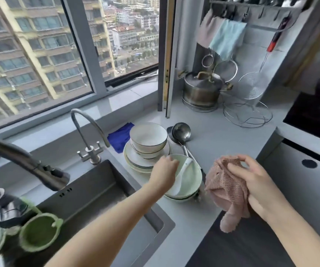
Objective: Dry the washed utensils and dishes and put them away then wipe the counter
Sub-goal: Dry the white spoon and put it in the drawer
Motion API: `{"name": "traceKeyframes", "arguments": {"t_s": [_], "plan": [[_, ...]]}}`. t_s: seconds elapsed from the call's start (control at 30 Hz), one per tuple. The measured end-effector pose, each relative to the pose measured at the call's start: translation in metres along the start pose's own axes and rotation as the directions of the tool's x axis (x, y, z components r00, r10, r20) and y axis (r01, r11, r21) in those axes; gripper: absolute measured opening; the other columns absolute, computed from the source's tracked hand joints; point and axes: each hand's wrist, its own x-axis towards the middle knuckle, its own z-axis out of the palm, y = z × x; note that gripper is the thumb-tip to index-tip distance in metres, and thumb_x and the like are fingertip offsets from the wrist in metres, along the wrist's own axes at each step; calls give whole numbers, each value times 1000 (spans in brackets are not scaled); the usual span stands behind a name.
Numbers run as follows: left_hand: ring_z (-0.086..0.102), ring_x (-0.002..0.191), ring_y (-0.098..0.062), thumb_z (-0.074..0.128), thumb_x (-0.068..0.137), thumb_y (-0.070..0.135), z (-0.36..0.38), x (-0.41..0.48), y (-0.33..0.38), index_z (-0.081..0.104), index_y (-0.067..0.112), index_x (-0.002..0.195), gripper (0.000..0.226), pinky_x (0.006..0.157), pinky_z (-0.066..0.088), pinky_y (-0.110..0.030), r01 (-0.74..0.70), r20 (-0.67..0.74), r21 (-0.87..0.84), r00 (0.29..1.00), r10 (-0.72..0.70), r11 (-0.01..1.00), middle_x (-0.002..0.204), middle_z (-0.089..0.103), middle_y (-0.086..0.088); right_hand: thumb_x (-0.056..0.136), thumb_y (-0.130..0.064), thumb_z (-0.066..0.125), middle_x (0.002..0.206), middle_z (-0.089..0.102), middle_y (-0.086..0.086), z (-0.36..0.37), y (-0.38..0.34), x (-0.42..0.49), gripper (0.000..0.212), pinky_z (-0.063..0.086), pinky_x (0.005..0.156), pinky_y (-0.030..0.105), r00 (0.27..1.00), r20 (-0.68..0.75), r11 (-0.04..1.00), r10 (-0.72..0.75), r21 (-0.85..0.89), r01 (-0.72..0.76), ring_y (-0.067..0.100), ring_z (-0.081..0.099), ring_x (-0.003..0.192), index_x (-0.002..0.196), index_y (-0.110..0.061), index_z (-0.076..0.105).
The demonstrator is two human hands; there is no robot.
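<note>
**A:** Where was the pale green bowl (190,180)?

**B:** On the grey counter (232,139), just right of the sink (97,193), nested on top of at least one more bowl. The left hand (165,170) had its fingers curled over the bowl's left rim, taking hold there.

**A:** And the right hand (259,185)?

**B:** It clutched a bunched pink cloth (226,191) just beside the bowl, not touching it.

**A:** How would that bowl handle?

**B:** Ceramic, I'd judge: stiff, fairly heavy, breakable, and slick if wet. The rim looked the sensible grip, with the cloth underneath for support.

**A:** Anything in it?

**B:** A white strip lay across the inside, perhaps a spoon; I couldn't tell. Behind it, two white bowls (148,137) sat stacked on a pile of plates (136,160), the top bowl empty. Metal ladles (181,132) lay beside them.
</note>
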Motion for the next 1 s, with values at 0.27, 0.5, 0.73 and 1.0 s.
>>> {"name": "traceKeyframes", "arguments": {"t_s": [0.27, 0.5, 0.73, 1.0], "plan": [[59, 82, -18, 60, 69, 14, 12, 53, -2, 63, 21, 53, 18, 91, 37, -26, -632, 370, 665, 742, 559, 398, 80, 64, 4, 88, -3, 58, 90, 70, 12, -31, 15, 34, 15, 50, 71, 32, 996, 55, 997, 65, 32, -67, 22, 69, 81, 103, -8, 57], [57, 72, -14, 70, 52, 11, -6, 70, -6, 57, 22, 41, 21, 91, 33, -25, -711, 540, 669, 664, 516, 215, 65, 57, 10, 88, -3, 59, 88, 70, 13, -36, 18, 49, 21, 54, 62, 27, 988, 107, 992, 112, 45, -117, 22, 69, 76, 108, -3, 55], [58, 76, -11, 71, 69, 14, -8, 66, -18, 64, 26, 63, 15, 66, 24, -25, -692, 627, 622, 720, 298, 365, 70, 61, 12, 90, -5, 58, 80, 72, 7, -34, 13, 55, 20, 54, 58, 24, 978, 167, 991, 123, 34, -131, 18, 69, 72, 110, -2, 54], [61, 78, -27, 58, 88, 15, -19, 58, -26, 67, 14, 86, 8, 61, 37, -29, -420, 330, 482, 900, 285, 769, 79, 66, -3, 92, -7, 57, 80, 70, 11, -21, 5, 50, 13, 53, 53, 24, 987, 139, 993, 80, 77, -91, 17, 69, 67, 105, -7, 55]]}}
